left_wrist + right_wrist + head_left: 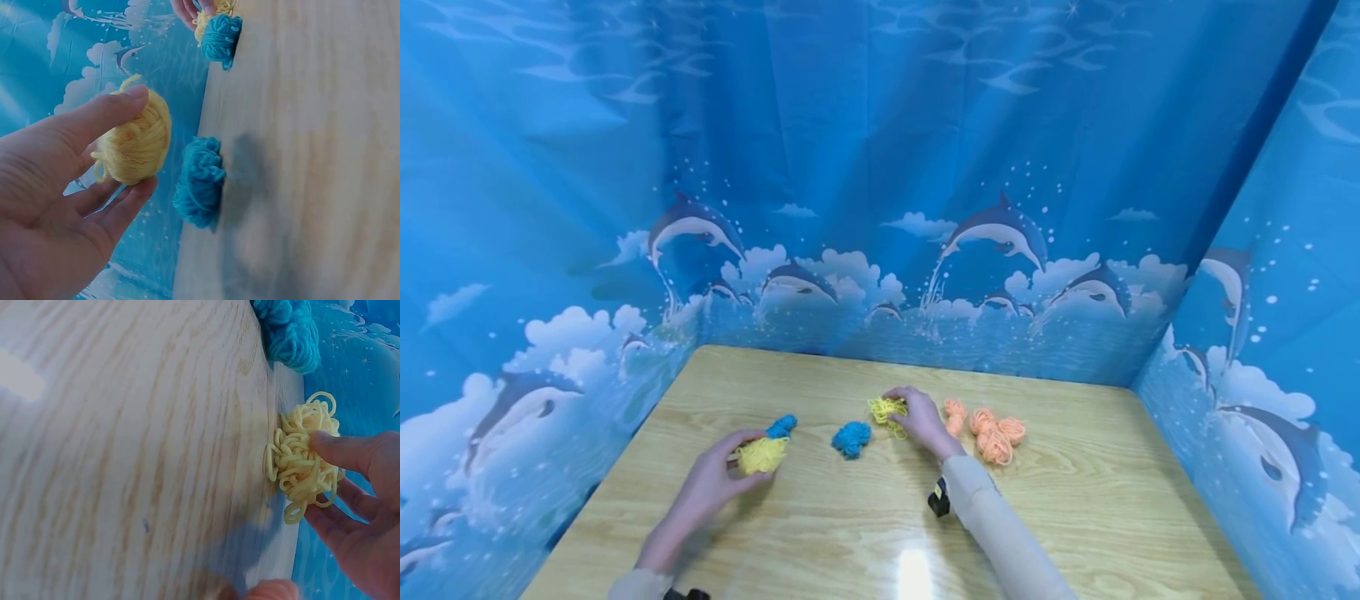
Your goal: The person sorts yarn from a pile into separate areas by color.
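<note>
My left hand point(718, 479) pinches a yellow ball of yarn point(139, 140) between thumb and fingers, raised above the table. Just beyond it lies a blue yarn bundle point(782, 427). Farther right, my right hand point(922, 419) grips a looser, loopy yellow yarn bundle point(306, 459) close over the tabletop, thumb on one side and fingers on the other. Between the two hands a second blue yarn bundle point(852, 439) rests on the wood. Several peach yarn bundles point(995, 437) lie to the right of my right hand, one partly covered by it.
The wooden table point(835, 533) reaches back to a blue dolphin-printed curtain point(880, 325), which also hangs along the left and right sides. A black wrist device point(938, 498) sits at the right sleeve. Light glares off the front of the tabletop.
</note>
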Motion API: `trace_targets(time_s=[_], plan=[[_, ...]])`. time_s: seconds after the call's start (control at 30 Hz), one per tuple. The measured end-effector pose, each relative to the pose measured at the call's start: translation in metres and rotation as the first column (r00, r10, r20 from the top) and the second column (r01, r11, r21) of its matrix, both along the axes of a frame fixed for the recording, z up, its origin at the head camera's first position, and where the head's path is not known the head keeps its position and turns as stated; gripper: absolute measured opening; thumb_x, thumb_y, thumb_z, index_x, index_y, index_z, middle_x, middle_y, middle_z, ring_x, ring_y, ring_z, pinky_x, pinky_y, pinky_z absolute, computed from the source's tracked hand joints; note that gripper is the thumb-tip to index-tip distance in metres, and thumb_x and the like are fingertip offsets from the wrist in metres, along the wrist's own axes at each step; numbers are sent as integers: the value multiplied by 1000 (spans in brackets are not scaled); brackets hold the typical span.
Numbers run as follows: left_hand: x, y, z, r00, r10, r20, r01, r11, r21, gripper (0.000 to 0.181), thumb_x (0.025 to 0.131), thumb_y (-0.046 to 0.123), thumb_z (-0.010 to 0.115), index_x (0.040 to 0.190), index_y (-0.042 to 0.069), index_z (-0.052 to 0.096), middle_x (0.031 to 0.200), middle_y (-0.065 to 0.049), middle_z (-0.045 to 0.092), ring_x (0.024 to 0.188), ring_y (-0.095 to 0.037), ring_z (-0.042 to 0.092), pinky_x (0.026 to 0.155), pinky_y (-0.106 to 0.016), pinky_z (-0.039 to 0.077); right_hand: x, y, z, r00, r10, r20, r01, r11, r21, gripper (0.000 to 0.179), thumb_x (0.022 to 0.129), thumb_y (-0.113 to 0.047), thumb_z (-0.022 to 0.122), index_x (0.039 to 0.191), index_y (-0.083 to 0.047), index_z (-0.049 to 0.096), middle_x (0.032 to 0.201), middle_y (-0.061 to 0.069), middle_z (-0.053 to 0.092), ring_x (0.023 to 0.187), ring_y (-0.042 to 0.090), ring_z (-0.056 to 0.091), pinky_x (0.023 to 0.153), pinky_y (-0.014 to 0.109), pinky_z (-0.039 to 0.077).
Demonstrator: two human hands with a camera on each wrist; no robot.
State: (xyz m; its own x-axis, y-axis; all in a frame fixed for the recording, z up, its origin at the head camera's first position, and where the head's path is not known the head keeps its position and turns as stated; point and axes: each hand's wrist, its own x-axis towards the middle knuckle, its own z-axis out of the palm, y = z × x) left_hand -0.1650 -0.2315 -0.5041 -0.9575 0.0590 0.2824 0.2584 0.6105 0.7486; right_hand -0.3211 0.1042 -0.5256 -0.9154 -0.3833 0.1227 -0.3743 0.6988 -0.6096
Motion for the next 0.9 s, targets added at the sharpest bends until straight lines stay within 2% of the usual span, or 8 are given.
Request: trace_targets(time_s=[0.17,0.4,0.6,0.9], plan=[[-11,3,10,1000,-17,-3,17,999,-33,61,75,8,89,130,-1,63,126,-20,65,113,-39,63,90,-45,59,0,0,0,1000,-3,9,3,1000,2,34,93,-10,73,127,-11,68,127,12,66,115,31,62,95,48,54],[-27,8,23,1000,-24,8,25,996,-82,62,80,14,87,134,2,61,130,-20,64,115,-38,62,93,-49,57,-1,0,1,1000,-4,8,4,1000,-1,35,93,-10,74,127,-10,69,127,12,66,116,31,62,96,48,54],[-44,10,34,998,-65,-9,65,997,-49,60,83,11,85,136,1,59,131,-21,62,117,-39,61,92,-48,58,-1,0,2,1000,-6,8,5,1000,6,35,93,-10,74,127,-10,68,126,11,67,116,31,62,97,47,54],[-68,17,47,997,-67,24,66,998,15,58,86,11,82,139,5,57,137,-19,59,124,-38,57,96,-51,56,-1,0,1,1000,-5,10,5,1000,-7,35,92,-8,74,126,-10,69,126,11,67,115,30,64,96,46,55]])
